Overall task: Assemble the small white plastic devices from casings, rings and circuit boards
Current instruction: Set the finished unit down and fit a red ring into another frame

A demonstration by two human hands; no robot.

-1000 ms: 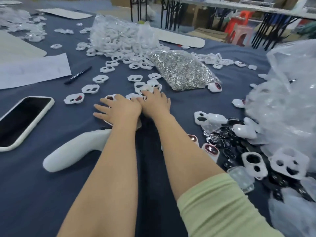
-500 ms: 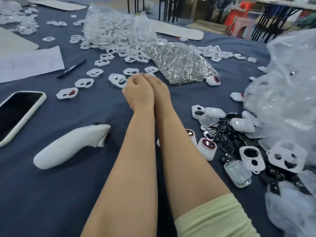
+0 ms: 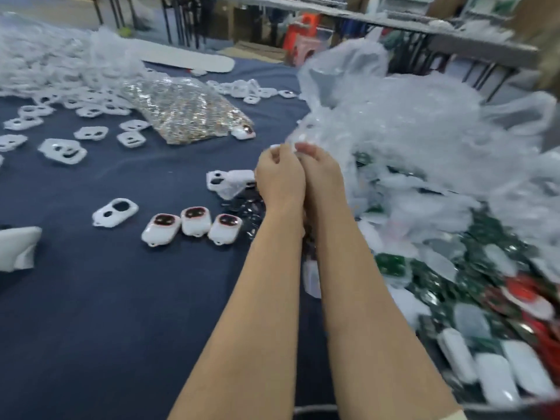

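**Current state.** Both hands are raised off the tabletop [image 3: 151,313] and held together, knuckle to knuckle. The left hand [image 3: 280,177] has its fingers [image 3: 272,156] curled around a small white part [image 3: 285,147], of which only a sliver shows at the fingertips. The right hand [image 3: 322,174] is also curled in against it. Motion blur prevents confirming whether the right hand grips the part or only braces it.

**Change.** One second ago both hands lay flat on the cloth among the loose casings. Half a second ago they had closed into fists and lifted. Now the view has swung right, and the hands sit beside the heap of clear plastic bags [image 3: 409,131], above the dark rings [image 3: 247,207].

**Meaning for the task.** The part was probably picked up and is being pressed together in the air. This is a judgement; the joint itself is hidden.

**Work position.**
- Three finished devices [image 3: 196,221] stand in a row just left of the left forearm.
- One empty casing [image 3: 115,212] lies beside them.
- More casings [image 3: 63,151] are scattered further left.
- Green circuit boards [image 3: 391,263] lie to the right, under the bags.
- A bag of shiny metal pieces [image 3: 188,116] sits behind.
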